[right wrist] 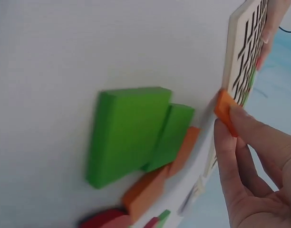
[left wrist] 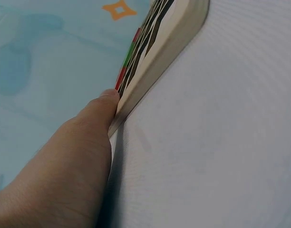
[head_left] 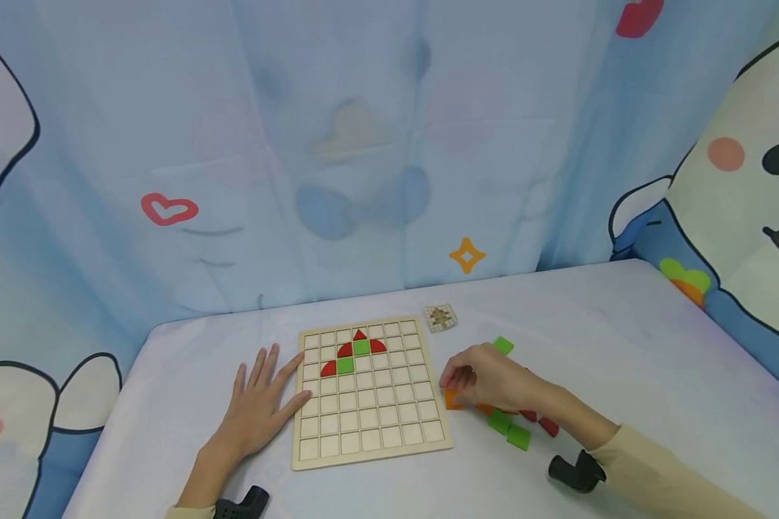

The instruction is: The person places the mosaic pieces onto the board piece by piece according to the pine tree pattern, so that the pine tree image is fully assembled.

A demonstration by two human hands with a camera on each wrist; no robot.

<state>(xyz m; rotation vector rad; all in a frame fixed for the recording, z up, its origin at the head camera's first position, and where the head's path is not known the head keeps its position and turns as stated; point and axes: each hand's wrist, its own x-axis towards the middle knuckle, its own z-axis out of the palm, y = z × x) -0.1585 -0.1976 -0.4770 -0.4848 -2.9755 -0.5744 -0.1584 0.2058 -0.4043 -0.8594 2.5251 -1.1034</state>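
Observation:
A wooden grid board (head_left: 376, 436) lies flat on the table, with red pieces (head_left: 328, 369) and green squares (head_left: 345, 365) set in its upper cells. My left hand (head_left: 254, 407) lies flat at the board's left side, fingers spread; its thumb (left wrist: 95, 111) touches the board's edge in the left wrist view. By the right edge of the board, my right hand (head_left: 493, 378) pinches an orange square block (right wrist: 225, 108) between thumb and fingers. Below that hand lie loose green blocks (right wrist: 131, 135), orange blocks (right wrist: 146, 191) and red blocks (head_left: 548, 427); the hand partly hides this pile.
A small pattern card (head_left: 441, 318) lies behind the board's upper right corner. One loose green block (head_left: 503, 345) is beyond my right hand. A printed blue curtain (head_left: 376, 180) hangs along the table's far edge. Each wrist bears a black device (head_left: 578, 472).

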